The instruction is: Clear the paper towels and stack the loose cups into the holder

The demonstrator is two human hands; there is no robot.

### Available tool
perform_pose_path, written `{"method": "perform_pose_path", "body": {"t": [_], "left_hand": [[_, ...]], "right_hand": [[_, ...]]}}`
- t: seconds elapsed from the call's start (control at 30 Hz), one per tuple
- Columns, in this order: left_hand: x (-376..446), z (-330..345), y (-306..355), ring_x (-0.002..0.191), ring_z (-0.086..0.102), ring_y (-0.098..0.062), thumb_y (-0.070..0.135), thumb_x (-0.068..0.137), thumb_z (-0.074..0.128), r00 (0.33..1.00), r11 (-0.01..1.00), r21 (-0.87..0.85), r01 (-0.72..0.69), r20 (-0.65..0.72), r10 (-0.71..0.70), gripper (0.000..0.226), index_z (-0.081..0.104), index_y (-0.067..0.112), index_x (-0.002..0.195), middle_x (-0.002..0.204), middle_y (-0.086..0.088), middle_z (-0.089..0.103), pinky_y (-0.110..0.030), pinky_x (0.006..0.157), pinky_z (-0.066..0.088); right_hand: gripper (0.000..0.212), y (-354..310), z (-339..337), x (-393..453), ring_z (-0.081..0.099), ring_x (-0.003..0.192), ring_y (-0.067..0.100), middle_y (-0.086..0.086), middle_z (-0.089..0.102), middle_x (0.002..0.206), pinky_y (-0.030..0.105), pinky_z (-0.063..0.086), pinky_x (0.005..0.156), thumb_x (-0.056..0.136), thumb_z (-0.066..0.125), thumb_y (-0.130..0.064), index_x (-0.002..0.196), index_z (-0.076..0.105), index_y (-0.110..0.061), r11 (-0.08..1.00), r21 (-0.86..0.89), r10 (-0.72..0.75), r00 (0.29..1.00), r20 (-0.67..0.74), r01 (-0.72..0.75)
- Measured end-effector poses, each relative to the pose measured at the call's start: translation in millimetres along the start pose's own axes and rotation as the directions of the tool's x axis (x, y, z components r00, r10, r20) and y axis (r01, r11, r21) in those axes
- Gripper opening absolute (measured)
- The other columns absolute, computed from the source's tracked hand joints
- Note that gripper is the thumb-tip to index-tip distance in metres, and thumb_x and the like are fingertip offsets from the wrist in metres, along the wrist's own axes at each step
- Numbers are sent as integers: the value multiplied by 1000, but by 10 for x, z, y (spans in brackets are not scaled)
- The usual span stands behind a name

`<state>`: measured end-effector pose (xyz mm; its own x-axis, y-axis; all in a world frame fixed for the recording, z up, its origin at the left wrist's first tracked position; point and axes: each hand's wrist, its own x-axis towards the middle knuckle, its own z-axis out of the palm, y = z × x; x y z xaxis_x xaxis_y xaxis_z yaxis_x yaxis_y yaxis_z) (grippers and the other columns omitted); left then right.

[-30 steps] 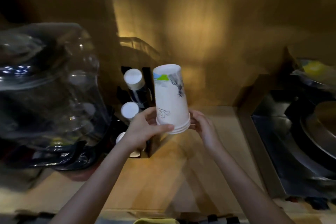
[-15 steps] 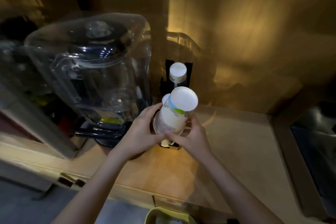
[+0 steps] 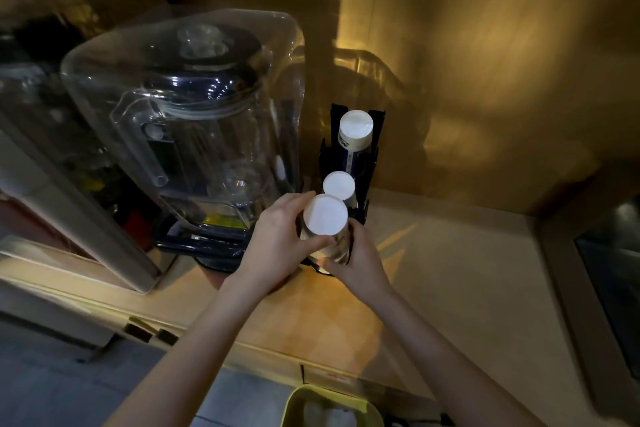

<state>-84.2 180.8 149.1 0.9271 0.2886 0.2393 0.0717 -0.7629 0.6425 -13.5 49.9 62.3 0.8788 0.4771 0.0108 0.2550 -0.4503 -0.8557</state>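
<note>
Dark print on the rear cup stack (image 3: 350,144), too blurred to read

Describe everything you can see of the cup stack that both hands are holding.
The cup stack is white paper, upside down, its round flat base facing the camera. It stands nearly upright at the front slot of the black holder. The left hand wraps its left side; the right hand grips its lower right. Its lower end is hidden.
</note>
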Motion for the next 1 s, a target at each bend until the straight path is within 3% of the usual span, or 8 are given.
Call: {"method": "perform_pose_path", "body": {"t": [0.13, 0.27, 0.47, 0.57, 0.67, 0.8, 0.9, 1.0], "left_hand": [[2, 164, -116, 111, 58, -21, 20, 63, 82, 998, 998, -25, 51, 30, -50, 66, 55, 10, 123, 121, -9, 61, -30, 95, 47], [5, 331, -180, 115, 56, -24, 17, 65, 82, 995, 995, -12, 94, 34, -94, 65, 55, 8, 123, 123, -12, 61, -31, 97, 43], [24, 517, -251, 116, 54, -28, 15, 68, 79, 988, 992, 49, 117, 99, -122, 65, 51, 7, 126, 125, -15, 58, -33, 97, 42], [28, 568, -260, 115, 55, -29, 15, 69, 78, 984, 989, 87, 122, 123, -132, 62, 51, 7, 125, 124, -15, 59, -33, 93, 44], [36, 580, -255, 111, 58, -29, 13, 70, 76, 984, 988, 103, 114, 125, -126, 57, 54, 5, 122, 118, -16, 63, -32, 89, 46], [37, 561, -229, 108, 58, -30, 16, 73, 74, 979, 980, 156, 127, 139, -149, 57, 52, 2, 123, 116, -18, 62, -34, 86, 47], [105, 527, -160, 102, 58, -31, 19, 76, 71, 964, 971, 209, 116, 213, -161, 42, 56, -1, 109, 107, -19, 64, -29, 74, 42], [247, 481, -48, 100, 60, -32, 35, 78, 68, 970, 975, 192, 111, 191, -148, 46, 59, -1, 104, 104, -18, 64, -34, 75, 47]], "right_hand": [[65, -8, -42, -13, 44, 123, 14, 1, 45, 134, 18, 38, 92, 78, 68, -16, 134, 36, -17, 999, 23, -37, 999, -22, 37], [48, -52, -112, -20, 53, 103, 8, -6, 54, 118, 5, 40, 76, 83, 62, -17, 128, 43, -20, 994, 75, -70, 993, -100, 77], [30, 15, -127, -2, 58, 97, 9, 2, 64, 112, 19, 48, 78, 90, 53, -20, 120, 54, -17, 989, -49, -144, 986, -79, 140], [31, 69, -113, 5, 56, 96, 9, 4, 63, 115, 13, 41, 74, 91, 50, -18, 122, 54, -15, 984, -122, -137, 990, -32, 132], [35, 86, -108, 20, 57, 104, 18, 6, 61, 120, 23, 43, 79, 92, 48, -20, 127, 51, -14, 969, -208, -135, 991, -1, 132], [37, 51, -107, 32, 55, 108, 22, 7, 58, 122, 23, 38, 78, 93, 47, -20, 128, 48, -11, 950, -271, -156, 988, 18, 155], [33, -1, -164, 53, 58, 104, 21, 8, 62, 115, 24, 42, 76, 91, 51, -20, 123, 53, -11, 968, -228, -96, 994, 48, 104], [21, -100, -349, 128, 63, 92, 21, 9, 68, 96, 25, 50, 76, 88, 55, -16, 108, 60, -8, 1000, -9, -14, 1000, -22, 14]]}}
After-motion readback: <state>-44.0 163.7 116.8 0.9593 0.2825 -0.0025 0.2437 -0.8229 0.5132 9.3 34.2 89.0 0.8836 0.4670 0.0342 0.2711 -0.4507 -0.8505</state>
